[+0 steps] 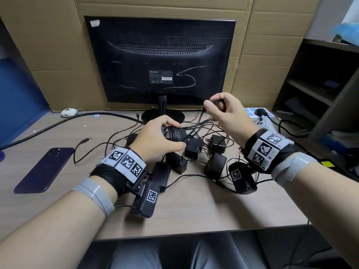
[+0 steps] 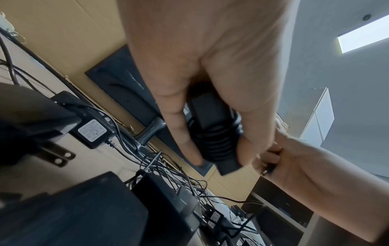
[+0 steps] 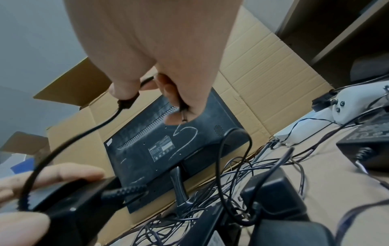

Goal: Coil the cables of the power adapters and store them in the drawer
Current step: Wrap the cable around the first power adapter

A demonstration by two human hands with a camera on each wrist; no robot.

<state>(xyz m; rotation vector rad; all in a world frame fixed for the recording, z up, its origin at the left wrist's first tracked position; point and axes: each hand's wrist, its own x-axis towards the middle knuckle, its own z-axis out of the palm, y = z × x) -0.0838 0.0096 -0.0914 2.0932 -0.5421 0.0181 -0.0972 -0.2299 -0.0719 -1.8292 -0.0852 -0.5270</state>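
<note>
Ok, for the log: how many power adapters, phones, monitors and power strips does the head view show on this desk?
Power adapters: 7 (one held in the left hand, one half hidden behind that hand)
Phones: 1
Monitors: 1
Power strips: 1
Total: 10

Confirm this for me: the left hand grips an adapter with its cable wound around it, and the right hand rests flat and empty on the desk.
Not quite. The left hand does grip the wound adapter, but the right hand is not flat or empty: it is raised above the desk, pinching the loose end of the cable. The head and right wrist views show this.
</note>
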